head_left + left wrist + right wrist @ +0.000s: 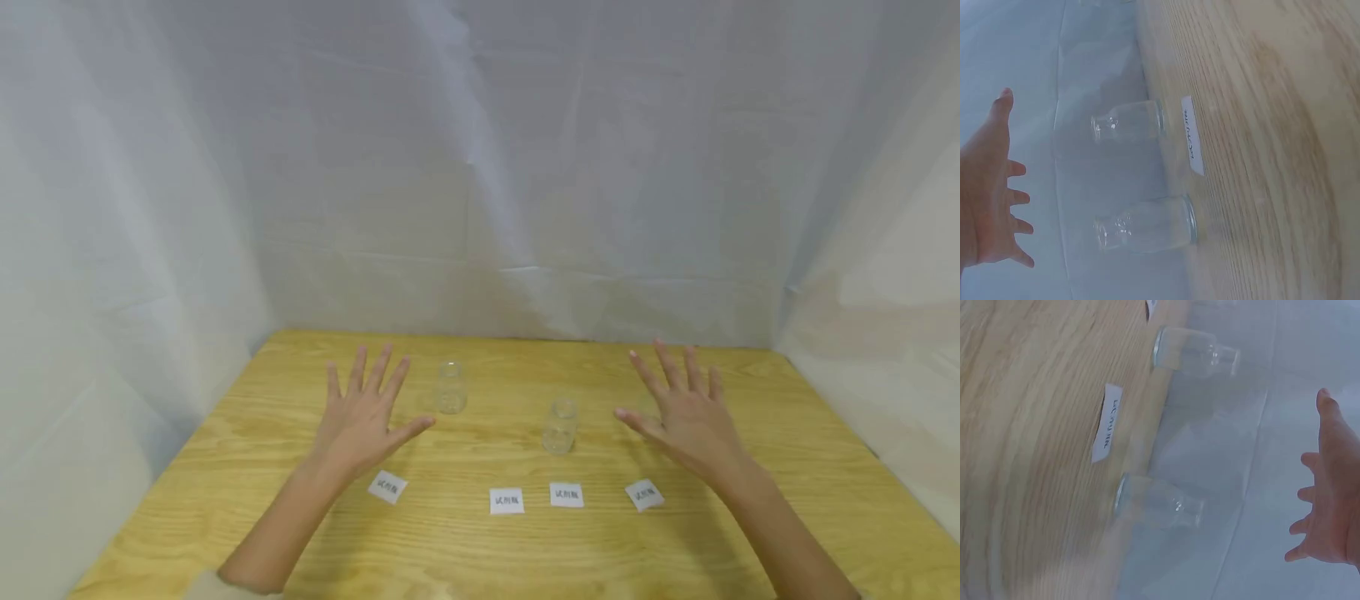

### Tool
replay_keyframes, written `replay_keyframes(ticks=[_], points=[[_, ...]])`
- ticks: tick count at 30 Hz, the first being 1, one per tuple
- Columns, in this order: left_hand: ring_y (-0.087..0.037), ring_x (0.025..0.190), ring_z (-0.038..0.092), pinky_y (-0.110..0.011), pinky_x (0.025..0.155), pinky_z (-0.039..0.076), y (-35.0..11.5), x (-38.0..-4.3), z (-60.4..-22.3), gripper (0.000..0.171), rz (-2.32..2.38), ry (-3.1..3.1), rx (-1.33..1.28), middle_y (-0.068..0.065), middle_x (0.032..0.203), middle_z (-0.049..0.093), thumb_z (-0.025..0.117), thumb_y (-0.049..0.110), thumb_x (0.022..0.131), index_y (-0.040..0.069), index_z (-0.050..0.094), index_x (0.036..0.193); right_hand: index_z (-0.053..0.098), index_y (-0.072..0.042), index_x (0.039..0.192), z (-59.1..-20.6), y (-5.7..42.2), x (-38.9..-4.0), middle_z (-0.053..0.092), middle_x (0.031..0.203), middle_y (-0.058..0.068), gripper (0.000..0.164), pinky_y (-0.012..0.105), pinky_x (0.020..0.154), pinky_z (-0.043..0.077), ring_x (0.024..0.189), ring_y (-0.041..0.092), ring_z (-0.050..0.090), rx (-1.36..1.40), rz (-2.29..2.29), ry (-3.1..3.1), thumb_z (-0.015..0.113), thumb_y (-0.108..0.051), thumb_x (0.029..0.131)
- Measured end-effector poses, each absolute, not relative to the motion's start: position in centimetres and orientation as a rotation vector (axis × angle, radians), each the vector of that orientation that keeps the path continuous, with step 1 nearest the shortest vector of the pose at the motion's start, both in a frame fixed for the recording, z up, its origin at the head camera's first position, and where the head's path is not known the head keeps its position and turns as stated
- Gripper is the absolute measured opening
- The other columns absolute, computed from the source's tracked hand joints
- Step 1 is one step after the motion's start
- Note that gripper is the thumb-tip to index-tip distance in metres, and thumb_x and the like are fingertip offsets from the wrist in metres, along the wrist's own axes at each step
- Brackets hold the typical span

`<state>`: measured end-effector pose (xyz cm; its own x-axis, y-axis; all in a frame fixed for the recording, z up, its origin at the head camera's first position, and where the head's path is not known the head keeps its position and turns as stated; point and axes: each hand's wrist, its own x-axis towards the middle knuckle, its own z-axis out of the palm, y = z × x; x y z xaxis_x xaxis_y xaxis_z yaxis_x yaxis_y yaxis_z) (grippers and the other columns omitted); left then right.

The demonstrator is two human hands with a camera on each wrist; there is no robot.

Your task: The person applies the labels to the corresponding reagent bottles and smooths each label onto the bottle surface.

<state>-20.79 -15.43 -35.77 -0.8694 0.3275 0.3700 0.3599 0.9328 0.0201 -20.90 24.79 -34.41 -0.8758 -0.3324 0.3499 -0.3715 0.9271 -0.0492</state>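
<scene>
My left hand (358, 423) is held over the left side of the table, palm down and fingers spread, with nothing in it. Opposite it, my right hand (693, 421) hovers with its fingers spread too, also empty. Between them stand two small clear glass bottles: one bottle (451, 387) near the left thumb, another bottle (560, 427) closer to the right thumb. The left wrist view shows an upright bottle (1147, 225) level with the left fingers, largely hidden by that hand in the head view. Likewise an upright bottle (1159, 501) shows by the right hand in the right wrist view.
Several white cards with dark printed characters lie in a loose row nearer the person, among them a left card (387, 487), a middle card (507, 501) and a right card (644, 495). White sheeting (375, 208) walls the wooden table (450, 550) at the back and sides.
</scene>
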Motion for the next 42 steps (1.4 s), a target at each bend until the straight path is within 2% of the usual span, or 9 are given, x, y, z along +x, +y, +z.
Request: replay_keyframes(ticks=[4, 9, 14, 17, 19, 22, 26, 35, 42], points=[[-0.039, 0.134, -0.005, -0.061, 0.100, -0.006, -14.8, -20.7, -35.8, 0.085, -0.180, -2.717, -0.504, -0.018, 0.150, 0.010, 0.038, 0.067, 0.085, 0.008, 0.025, 0.145, 0.013, -0.021, 0.148, -34.1, 23.3, -21.0, 0.006, 0.150, 0.017, 0.080, 0.066, 0.098, -0.003, 0.133, 0.042, -0.007, 0.554, 0.171, -2.722, 0.046, -0.060, 0.087], [-0.037, 0.134, -0.006, -0.058, 0.103, 0.000, -13.2, -20.8, -36.1, 0.079, -0.333, -2.687, -0.481, -0.018, 0.150, 0.008, 0.041, 0.061, 0.088, 0.009, 0.026, 0.145, 0.013, -0.021, 0.148, -33.7, 20.0, -21.2, 0.005, 0.151, 0.016, 0.079, 0.061, 0.101, -0.002, 0.133, 0.041, -0.006, 0.652, 0.222, -2.670, 0.045, -0.060, 0.087], [-0.038, 0.134, 0.005, -0.059, 0.100, 0.020, -11.4, -21.2, -37.1, 0.068, -0.768, -2.563, -0.448, -0.016, 0.151, 0.005, 0.044, 0.049, 0.093, 0.009, 0.024, 0.145, 0.020, -0.015, 0.147, -34.1, 16.1, -21.6, 0.006, 0.151, 0.015, 0.078, 0.057, 0.104, 0.002, 0.134, 0.037, -0.005, 0.747, 0.334, -2.586, 0.038, -0.063, 0.088], [-0.041, 0.133, 0.010, -0.064, 0.094, 0.025, -10.7, -21.6, -37.8, 0.063, -1.093, -2.485, -0.416, -0.016, 0.150, 0.005, 0.047, 0.038, 0.095, 0.010, 0.022, 0.146, 0.022, -0.011, 0.146, -34.6, 14.0, -21.9, 0.007, 0.151, 0.012, 0.076, 0.055, 0.105, 0.007, 0.135, 0.034, -0.001, 0.784, 0.476, -2.563, 0.035, -0.062, 0.090], [-0.042, 0.132, 0.012, -0.065, 0.094, 0.023, -10.3, -21.9, -38.1, 0.061, -1.283, -2.449, -0.379, -0.017, 0.150, 0.006, 0.047, 0.035, 0.096, 0.012, 0.021, 0.146, 0.024, -0.009, 0.145, -34.9, 12.8, -22.0, 0.010, 0.151, 0.011, 0.074, 0.056, 0.104, 0.012, 0.135, 0.034, 0.005, 0.789, 0.597, -2.548, 0.036, -0.059, 0.091], [-0.040, 0.132, 0.015, -0.059, 0.100, 0.021, -9.8, -22.5, -38.6, 0.057, -1.528, -2.387, -0.335, -0.019, 0.149, 0.012, 0.044, 0.032, 0.098, 0.009, 0.021, 0.145, 0.027, -0.006, 0.143, -35.5, 11.3, -22.5, 0.016, 0.150, 0.011, 0.070, 0.055, 0.102, 0.019, 0.134, 0.033, 0.015, 0.772, 0.810, -2.525, 0.041, -0.053, 0.093], [-0.039, 0.131, 0.020, -0.049, 0.103, 0.023, -9.5, -23.4, -39.6, 0.055, -1.748, -2.327, -0.266, -0.018, 0.148, 0.018, 0.043, 0.028, 0.098, 0.007, 0.022, 0.144, 0.031, -0.002, 0.140, -36.8, 9.7, -23.4, 0.023, 0.147, 0.015, 0.066, 0.053, 0.102, 0.023, 0.132, 0.034, 0.022, 0.724, 1.101, -2.501, 0.048, -0.045, 0.093], [-0.044, 0.124, 0.031, -0.054, 0.095, 0.033, -9.7, -25.4, -41.5, 0.052, -1.827, -2.334, -0.137, -0.024, 0.143, 0.026, 0.046, 0.019, 0.098, 0.006, 0.026, 0.143, 0.037, 0.002, 0.135, -40.1, 6.6, -26.0, 0.038, 0.136, 0.022, 0.052, 0.051, 0.096, 0.034, 0.120, 0.042, 0.038, 0.561, 1.624, -2.448, 0.056, -0.023, 0.093], [-0.043, 0.120, 0.037, -0.053, 0.092, 0.037, -9.6, -26.2, -42.3, 0.049, -1.839, -2.361, -0.086, -0.026, 0.138, 0.033, 0.048, 0.017, 0.097, 0.003, 0.031, 0.141, 0.041, 0.004, 0.131, -41.7, 4.9, -27.9, 0.044, 0.128, 0.029, 0.049, 0.046, 0.088, 0.043, 0.111, 0.043, 0.047, 0.411, 1.866, -2.422, 0.059, -0.017, 0.091]])
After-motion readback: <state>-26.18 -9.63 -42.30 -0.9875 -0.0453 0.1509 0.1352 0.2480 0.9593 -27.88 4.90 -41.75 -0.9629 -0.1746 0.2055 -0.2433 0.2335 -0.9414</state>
